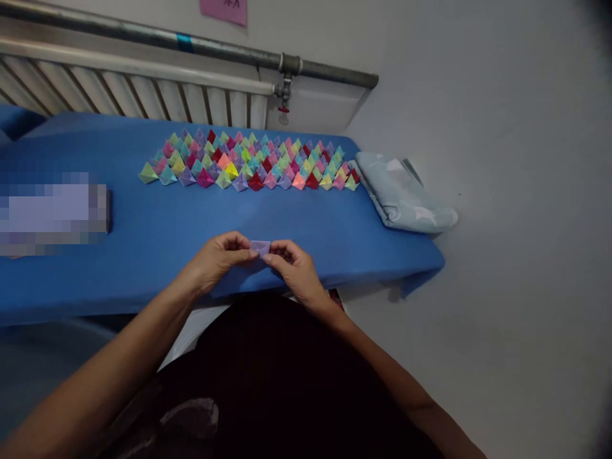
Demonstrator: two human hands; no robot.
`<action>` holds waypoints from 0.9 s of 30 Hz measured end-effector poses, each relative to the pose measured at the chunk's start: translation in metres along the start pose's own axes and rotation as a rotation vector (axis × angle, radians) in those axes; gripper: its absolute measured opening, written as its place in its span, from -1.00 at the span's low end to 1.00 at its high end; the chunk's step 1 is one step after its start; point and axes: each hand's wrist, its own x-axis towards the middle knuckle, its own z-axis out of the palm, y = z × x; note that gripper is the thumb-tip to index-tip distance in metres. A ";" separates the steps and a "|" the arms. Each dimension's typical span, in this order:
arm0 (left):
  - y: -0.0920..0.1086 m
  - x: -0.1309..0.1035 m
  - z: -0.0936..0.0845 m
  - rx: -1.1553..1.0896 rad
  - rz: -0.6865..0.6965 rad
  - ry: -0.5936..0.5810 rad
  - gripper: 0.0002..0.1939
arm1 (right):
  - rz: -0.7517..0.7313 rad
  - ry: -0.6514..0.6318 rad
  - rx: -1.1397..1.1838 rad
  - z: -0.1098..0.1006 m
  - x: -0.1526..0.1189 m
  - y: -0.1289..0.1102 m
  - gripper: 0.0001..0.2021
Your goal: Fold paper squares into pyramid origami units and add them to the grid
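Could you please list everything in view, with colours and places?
Paper piece: 1, lilac, front centre
Folded papers: many, multicoloured, rows toward far edge
Cover: 1, blue, beneath folded papers
Folded cloth: 1, pale blue-grey and white, cover's right end
Pixelated patch: 1, mostly lilac, left
Radiator: 1, whitish, behind cover
Pipe: 1, grey, blue band, above radiator
Valve: 1, grey with red handle, beside radiator
Walls: 2, pale, back and right
Note: 1, pink, on back wall
Unclear item: 1, bluish, lower left
Obscured item: 1, white, below cover
Garment: 1, dark, bottom centre
Left hand: 1, bare, on paper piece
Right hand: 1, bare, on paper piece
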 end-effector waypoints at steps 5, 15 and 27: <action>-0.010 -0.007 0.013 -0.101 0.008 0.007 -0.73 | -0.009 -0.032 -0.011 0.003 0.000 -0.004 -0.78; 0.005 0.006 -0.008 0.781 0.545 -0.160 -0.87 | -0.441 -0.050 -0.655 -0.016 0.003 -0.002 -0.89; -0.051 0.001 -0.001 1.301 1.172 0.046 -0.76 | -0.744 -0.115 -1.188 -0.025 -0.005 0.030 -0.77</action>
